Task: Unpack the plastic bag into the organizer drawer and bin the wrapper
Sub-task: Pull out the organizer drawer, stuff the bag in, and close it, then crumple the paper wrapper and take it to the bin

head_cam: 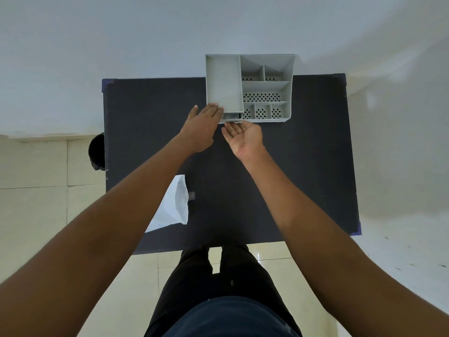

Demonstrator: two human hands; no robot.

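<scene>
Pale wall and cream floor tiles frame a dark, matte rectangular table [279, 178], seen from the single head view looking straight down.

At the far edge of the table, just beyond both hands, stands a grey plastic desk organizer [250, 88]. Its right part is split into open compartments with perforated floors: two small ones at the far end, one wide one in the middle, and three small ones nearest the hands. All of these look empty. Its left part is a tall, plain-sided block, and at the base of that block, on the side facing the person, a small grey drawer [232, 116] sits slightly out. What is inside the drawer cannot be made out.

The left hand [200, 127] lies flat, fingers extended and together, with its fingertips touching the near left corner of the organizer just beside the drawer; it grips nothing. The right hand [244, 137] is turned palm up, fingers loosely spread and open, its fingertips right at the drawer front. Whether they actually touch it cannot be told.

Behind the hands, under the left forearm, a white crinkled plastic bag [173, 203] lies flat on the table near its left front edge, well apart from the organizer. Left of the left hand, past the table edge, a black round bin [97, 152] stands on the floor, half hidden by the tabletop.
</scene>
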